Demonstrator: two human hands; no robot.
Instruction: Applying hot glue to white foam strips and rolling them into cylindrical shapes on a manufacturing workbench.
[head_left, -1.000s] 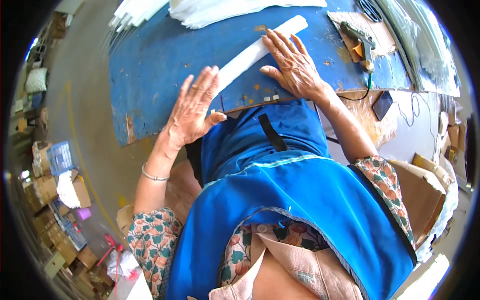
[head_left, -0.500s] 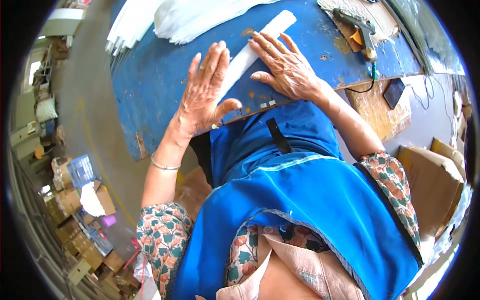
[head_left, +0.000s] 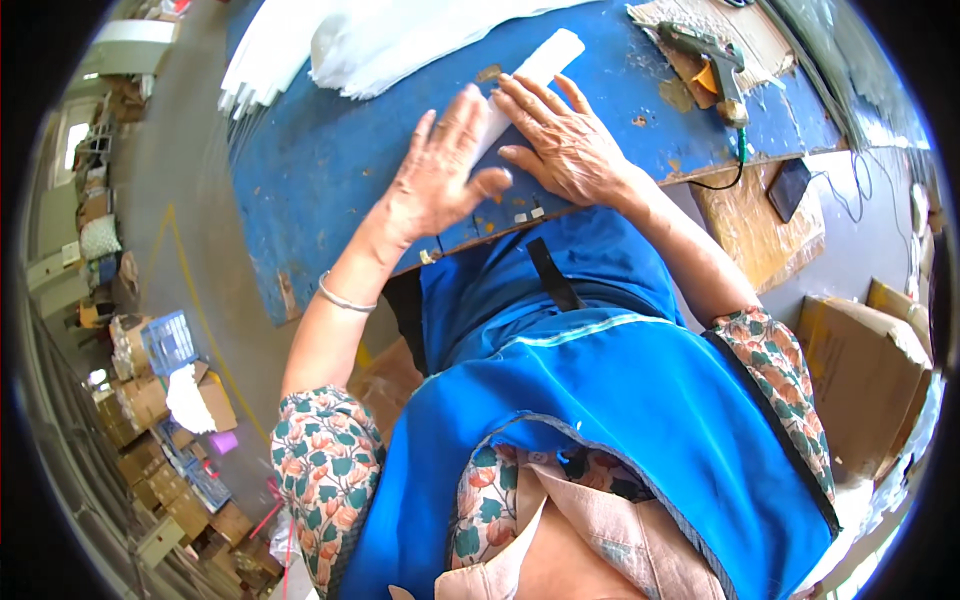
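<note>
since a second ago both hands have closed together over the white strip [head_left: 535, 70]; left hand [head_left: 440, 175] and right hand [head_left: 560, 145] press flat, fingers spread, strip running toward one o'clock on the blue worktop [head_left: 300, 200].

Near edge of blue wooden tabletop [head_left: 300, 200]: left hand [head_left: 437, 180] and right hand [head_left: 565, 145] flat, side by side, on long white paper strip [head_left: 535, 65].
Far left: white sheet stack [head_left: 400, 40].
Far right: glue gun [head_left: 715, 60].

Both hands flat on white strip [head_left: 530, 75] on blue table [head_left: 300, 200]: left hand [head_left: 440, 175] & right hand [head_left: 560, 140] side by side, fingers spread. Glue gun [head_left: 715, 60] lies well apart, on cardboard at table's right.
</note>
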